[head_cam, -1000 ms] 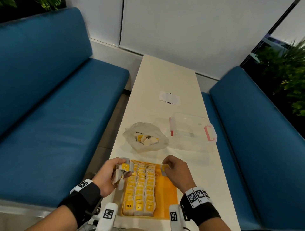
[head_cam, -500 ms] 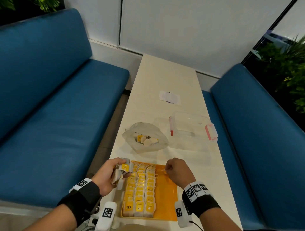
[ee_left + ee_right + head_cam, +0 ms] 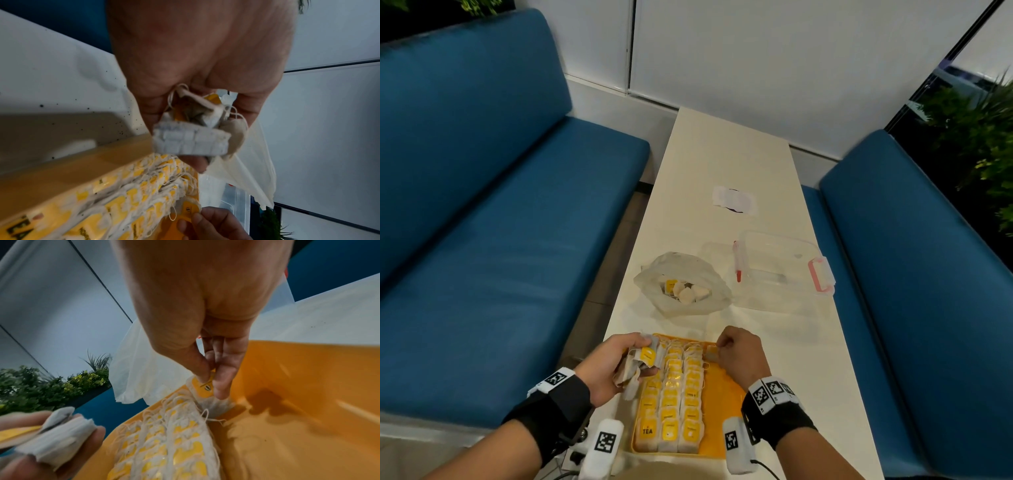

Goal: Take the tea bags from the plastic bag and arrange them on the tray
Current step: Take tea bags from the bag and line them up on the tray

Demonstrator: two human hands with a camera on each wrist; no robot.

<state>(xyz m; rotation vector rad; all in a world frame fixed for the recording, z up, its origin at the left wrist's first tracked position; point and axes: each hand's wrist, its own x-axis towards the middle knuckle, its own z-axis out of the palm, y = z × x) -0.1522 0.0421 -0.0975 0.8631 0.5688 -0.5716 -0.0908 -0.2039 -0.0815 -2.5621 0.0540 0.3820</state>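
Note:
An orange tray lies at the table's near end with three columns of yellow-tagged tea bags on its left part. My left hand hovers over the tray's left edge and grips a bunch of tea bags. My right hand is at the tray's far edge, right of the columns, thumb and forefinger pinching one tea bag by its yellow tag, the bag's bottom touching the tray floor. Beyond the tray, the open plastic bag holds a few more tea bags.
A clear plastic box with pink latches stands right of the plastic bag. A white paper slip lies farther up the narrow white table. Blue benches flank the table on both sides.
My right hand has carried its tea bag from above the third column down to the tray's far edge, right of the columns. The left hand has stayed put with its bunch.

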